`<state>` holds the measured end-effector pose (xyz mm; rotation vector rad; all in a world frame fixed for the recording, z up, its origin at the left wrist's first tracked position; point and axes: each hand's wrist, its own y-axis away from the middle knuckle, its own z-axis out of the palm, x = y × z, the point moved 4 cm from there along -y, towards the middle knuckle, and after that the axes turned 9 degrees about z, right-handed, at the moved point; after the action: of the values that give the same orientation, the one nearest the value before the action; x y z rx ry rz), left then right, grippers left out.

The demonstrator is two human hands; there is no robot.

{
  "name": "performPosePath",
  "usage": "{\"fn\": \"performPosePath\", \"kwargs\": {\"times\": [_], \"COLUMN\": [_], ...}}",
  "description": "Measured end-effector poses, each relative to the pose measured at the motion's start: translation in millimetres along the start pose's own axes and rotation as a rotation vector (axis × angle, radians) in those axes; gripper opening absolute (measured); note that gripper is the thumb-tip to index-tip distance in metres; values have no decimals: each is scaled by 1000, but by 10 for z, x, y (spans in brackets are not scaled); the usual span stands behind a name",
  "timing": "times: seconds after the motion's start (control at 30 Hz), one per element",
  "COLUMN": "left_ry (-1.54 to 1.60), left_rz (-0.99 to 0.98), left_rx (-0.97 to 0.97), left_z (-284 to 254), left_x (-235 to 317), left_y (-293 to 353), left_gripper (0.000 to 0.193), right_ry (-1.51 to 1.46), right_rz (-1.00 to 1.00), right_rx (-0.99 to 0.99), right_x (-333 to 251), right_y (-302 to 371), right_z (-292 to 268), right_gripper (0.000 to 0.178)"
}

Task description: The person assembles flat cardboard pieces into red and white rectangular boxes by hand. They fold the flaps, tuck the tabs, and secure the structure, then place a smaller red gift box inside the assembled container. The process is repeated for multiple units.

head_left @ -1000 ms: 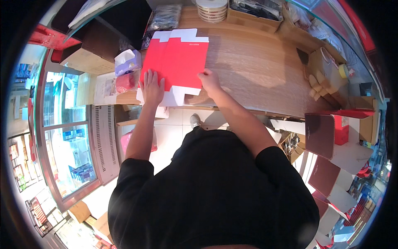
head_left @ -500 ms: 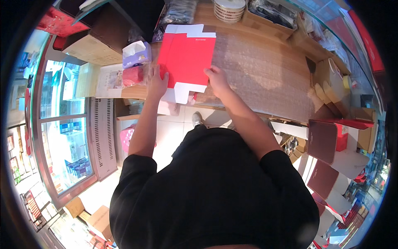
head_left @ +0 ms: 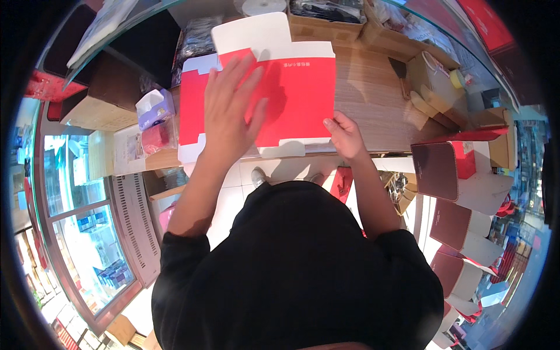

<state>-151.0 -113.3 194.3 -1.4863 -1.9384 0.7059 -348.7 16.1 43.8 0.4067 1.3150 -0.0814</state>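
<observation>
A flat red cardboard box blank (head_left: 303,99) with white end flaps lies over the near part of the wooden table, its far white flap raised toward the back. My left hand (head_left: 230,111) is over its left half, fingers outstretched and apart, gripping nothing. Whether the palm touches the card cannot be made out. At the blank's right edge, near the lower corner, my right hand (head_left: 345,134) pinches the card between thumb and curled fingers. Another red panel with white flaps shows left of my left hand; its link to the blank is hidden.
A purple tissue box (head_left: 155,109) and a red wrapped item (head_left: 156,139) sit at the left. Open cartons (head_left: 324,28) line the back, beside a white ribbon spool (head_left: 263,7). Brown and red folded boxes (head_left: 436,172) stand at the right. A scraper-like tool (head_left: 401,76) lies near the right carton.
The red blank has spread wider, toward the right and nearer to me. My left hand has moved from its left edge onto its face; my right hand has shifted right, still pinching its edge.
</observation>
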Motion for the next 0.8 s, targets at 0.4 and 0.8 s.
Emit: {"fn": "performPosePath", "kwargs": {"times": [0.4, 0.8], "left_ry": [263, 179], "left_rz": [-5, 187], "left_rx": [-280, 82], "left_z": [491, 192], "left_x": [90, 578], "left_y": [-730, -733], "left_gripper": [23, 23], "right_ry": [223, 331], "right_rz": [-181, -183], "right_rx": [220, 409], "right_x": [-464, -1050], "right_y": [502, 396], "right_z": [-169, 72], "right_gripper": [24, 30]}}
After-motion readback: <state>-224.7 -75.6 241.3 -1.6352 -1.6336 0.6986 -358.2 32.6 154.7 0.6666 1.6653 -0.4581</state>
